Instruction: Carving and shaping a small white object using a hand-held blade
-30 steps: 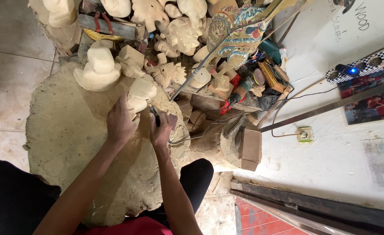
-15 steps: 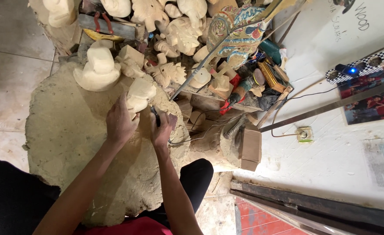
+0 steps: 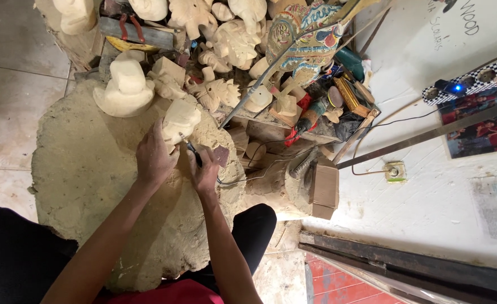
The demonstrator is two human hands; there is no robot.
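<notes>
Tiles (image 3: 12,107) of pale stone cover the floor on the left, and over them spreads a thick, dust-coloured mat (image 3: 85,186) of sawdust and shavings on which the person sits, black-trousered knees at either side. At the mat's upper edge stands a pale hat-shaped wood carving (image 3: 123,90), well apart from the hands. The left hand (image 3: 154,160) lies with its back to the camera, fingers curled over the lower side of a small unpainted carved wooden figure (image 3: 181,119) and pressing it down against the mat; the grip is closed around the piece. Just beside it, the right hand (image 3: 204,173) is curled into a fist around a slim dark-handled carving tool (image 3: 193,151), whose tip points up to the bottom edge of the figure, touching or nearly so; which cannot be told. A thin cord (image 3: 243,179) runs away from that hand toward the right. Above the hands a heap of unfinished pale carvings (image 3: 226,45) is piled together, and next to it leans a painted, many-coloured carved figure (image 3: 305,39). Farther right a small cardboard box (image 3: 324,188) sits on the floor near a wall socket (image 3: 393,170), with a white wall (image 3: 428,214) behind.
</notes>
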